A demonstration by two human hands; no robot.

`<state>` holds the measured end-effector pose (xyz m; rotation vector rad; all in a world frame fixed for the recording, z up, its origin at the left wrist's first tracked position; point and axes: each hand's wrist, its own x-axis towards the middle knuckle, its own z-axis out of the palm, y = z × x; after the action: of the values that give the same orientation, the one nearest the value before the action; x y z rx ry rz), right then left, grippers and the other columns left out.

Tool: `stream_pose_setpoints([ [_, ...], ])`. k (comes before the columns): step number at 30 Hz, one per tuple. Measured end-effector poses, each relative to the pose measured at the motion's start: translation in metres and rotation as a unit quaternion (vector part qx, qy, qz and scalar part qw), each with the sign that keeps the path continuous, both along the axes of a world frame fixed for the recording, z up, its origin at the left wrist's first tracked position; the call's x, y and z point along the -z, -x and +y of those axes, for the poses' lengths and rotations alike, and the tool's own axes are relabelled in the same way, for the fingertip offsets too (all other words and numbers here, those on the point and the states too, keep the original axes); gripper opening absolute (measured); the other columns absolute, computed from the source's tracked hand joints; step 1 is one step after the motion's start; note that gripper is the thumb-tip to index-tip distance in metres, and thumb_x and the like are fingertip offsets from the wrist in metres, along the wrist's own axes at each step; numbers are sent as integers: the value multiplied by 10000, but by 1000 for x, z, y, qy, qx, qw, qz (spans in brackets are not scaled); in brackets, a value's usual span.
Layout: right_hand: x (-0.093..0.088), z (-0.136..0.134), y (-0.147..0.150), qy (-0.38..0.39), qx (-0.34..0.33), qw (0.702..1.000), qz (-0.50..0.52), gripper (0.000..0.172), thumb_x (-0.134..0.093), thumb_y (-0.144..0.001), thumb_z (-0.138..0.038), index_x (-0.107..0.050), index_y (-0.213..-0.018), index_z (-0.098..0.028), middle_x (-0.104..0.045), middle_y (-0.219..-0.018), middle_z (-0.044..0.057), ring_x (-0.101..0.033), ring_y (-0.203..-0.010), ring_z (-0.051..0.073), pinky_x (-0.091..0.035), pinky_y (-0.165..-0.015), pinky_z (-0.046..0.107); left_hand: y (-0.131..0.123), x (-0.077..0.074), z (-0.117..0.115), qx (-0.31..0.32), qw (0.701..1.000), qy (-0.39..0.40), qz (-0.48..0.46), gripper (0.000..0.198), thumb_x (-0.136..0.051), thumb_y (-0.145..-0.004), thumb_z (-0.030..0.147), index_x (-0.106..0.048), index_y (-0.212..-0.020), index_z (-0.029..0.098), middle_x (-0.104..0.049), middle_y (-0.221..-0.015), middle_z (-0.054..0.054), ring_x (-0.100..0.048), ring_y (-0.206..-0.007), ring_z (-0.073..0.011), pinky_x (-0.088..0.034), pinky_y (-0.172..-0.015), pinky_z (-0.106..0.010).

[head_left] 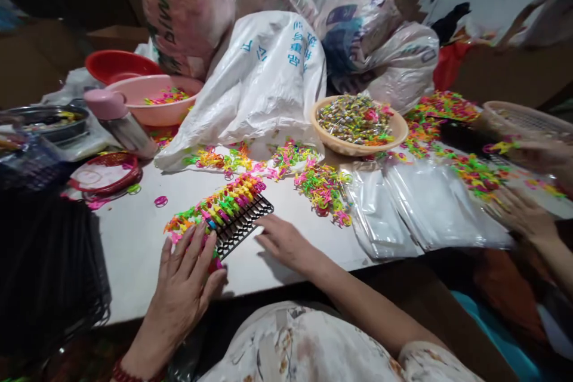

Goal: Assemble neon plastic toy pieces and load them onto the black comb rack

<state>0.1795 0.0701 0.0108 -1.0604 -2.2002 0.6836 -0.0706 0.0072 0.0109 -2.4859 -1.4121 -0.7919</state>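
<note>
A black plastic rack (244, 225) with rows of slots lies on the white table in front of me. Small bright plastic pieces (224, 206) in pink, green, orange and yellow stand in rows along its far and left part. My left hand (188, 274) lies over the rack's near left end, fingers stretched out on the pieces. At the rack's right edge is my right hand (286, 245), thumb and forefinger apart; its other fingers are partly hidden. Loose pieces (322, 188) form a pile just beyond my right hand.
White sacks (268, 71) stand behind. A tan basin (389, 131) of small parts sits right of them, clear plastic bags (430, 209) nearer. A co-worker's hands (521, 215) work at far right. On the left are a flask (110, 106), a red basket (134, 179) and black racks (54, 250).
</note>
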Motion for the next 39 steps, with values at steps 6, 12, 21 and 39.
stream_pose_setpoints([
  [6, -23, 8, -141, -41, 292, 934, -204, 269, -520, -893, -145, -660, -1120, -181, -647, -1106, 113, -634, -943, 230, -497, -821, 331, -4, 8, 5, 16, 1000, -12, 7, 668, -523, -946, 231, -250, -1557, 230, -546, -1430, -119, -296, -1472, -253, -122, -1216, -581],
  [12, -21, 28, -165, -27, 323, 909, -264, 291, -496, -969, -332, -632, -1178, -182, -666, -1046, 103, -630, -954, 233, -473, -838, 327, -7, 10, 7, -2, 999, -18, 36, 685, -506, -950, 231, -208, -1566, 220, -578, -1394, -129, -409, -1411, -271, -105, -1201, -612],
  [21, 1, 36, -111, -94, 273, 947, -141, 401, -490, -960, -277, -514, -1349, -178, -652, -1150, 131, -605, -1062, 245, -479, -937, 381, -12, 9, 5, -11, 999, -31, 31, 656, -514, -944, 269, -271, -1549, 194, -579, -1381, -173, -395, -1418, -289, -104, -1199, -611],
  [39, -6, 69, -172, 54, 444, 819, -358, 166, -524, -913, -219, -641, -985, -126, -607, -1065, 163, -645, -867, 228, -430, -720, 306, -13, 8, 7, -13, 999, -39, -20, 652, -544, -930, 221, -307, -1537, 233, -534, -1435, -147, -349, -1446, -270, -153, -1212, -585],
])
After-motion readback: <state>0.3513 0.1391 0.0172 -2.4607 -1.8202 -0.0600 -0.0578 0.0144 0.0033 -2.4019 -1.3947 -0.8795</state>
